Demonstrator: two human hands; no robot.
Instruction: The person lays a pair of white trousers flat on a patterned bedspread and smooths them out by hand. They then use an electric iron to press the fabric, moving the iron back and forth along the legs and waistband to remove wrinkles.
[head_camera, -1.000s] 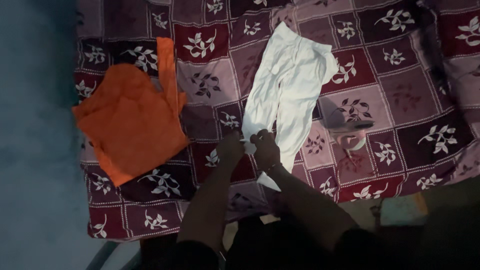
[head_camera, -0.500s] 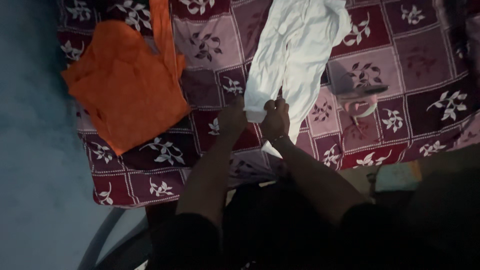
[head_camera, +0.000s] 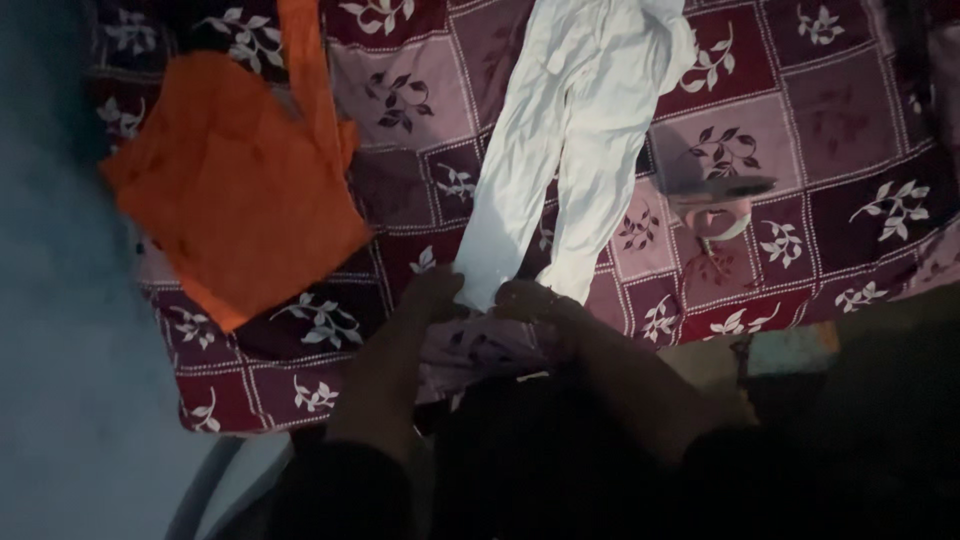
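Note:
White trousers (head_camera: 575, 130) lie flat on a maroon patchwork bedspread (head_camera: 800, 190) with leaf prints, legs pointing toward me. My left hand (head_camera: 432, 292) pinches the hem of the left leg. My right hand (head_camera: 528, 298) rests at the hem of the right leg, fingers curled on the cloth. Both forearms reach in from the dark lower part of the head view.
An orange garment (head_camera: 235, 190) lies spread at the left on the bedspread. A small pink and white item (head_camera: 715, 205) sits to the right of the trousers. The bed's near edge runs under my arms; a blue-grey floor (head_camera: 60, 380) is at left.
The view has shifted so the trousers and orange garment sit higher in frame. My hands stay together at the trouser hems, now closer to the bed's near edge.

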